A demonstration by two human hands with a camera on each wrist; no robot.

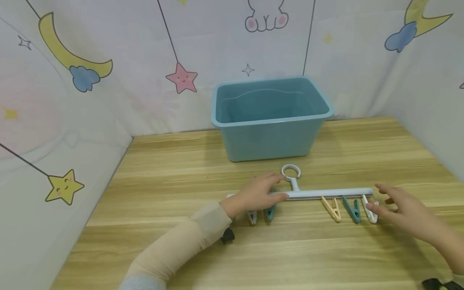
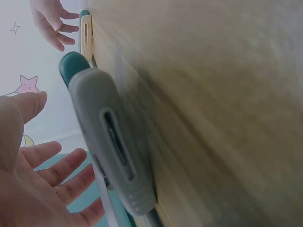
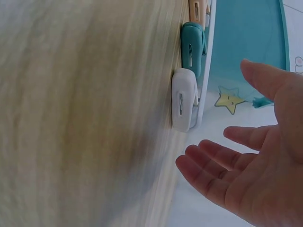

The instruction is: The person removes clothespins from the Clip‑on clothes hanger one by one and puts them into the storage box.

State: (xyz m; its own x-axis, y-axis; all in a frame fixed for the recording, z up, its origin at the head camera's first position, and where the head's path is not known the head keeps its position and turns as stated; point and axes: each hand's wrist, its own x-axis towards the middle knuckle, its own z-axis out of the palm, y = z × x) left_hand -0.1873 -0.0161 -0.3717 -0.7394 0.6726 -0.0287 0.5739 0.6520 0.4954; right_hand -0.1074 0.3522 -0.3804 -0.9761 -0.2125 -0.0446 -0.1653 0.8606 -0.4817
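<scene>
A white clip hanger [image 1: 326, 194] lies across the table with its round hook [image 1: 291, 172] toward the back. Along its right half sit a cream clip [image 1: 331, 209], a teal clip [image 1: 351, 210] and a white clip [image 1: 369, 210]. A grey clip [image 2: 113, 142] and another teal clip [image 1: 270, 212] show on the left half. My left hand [image 1: 258, 194] is over the bar's left half, fingers spread and relaxed, hiding part of it. Just beyond the bar's right end, my right hand [image 1: 406, 211] hovers with loose fingers, apart from the white clip.
A blue-green plastic bin [image 1: 268, 139] stands behind the hanger near the back edge of the wooden table [image 1: 163, 169]. White cloth walls [image 1: 145, 60] printed with moons and stars enclose the table at the back and sides.
</scene>
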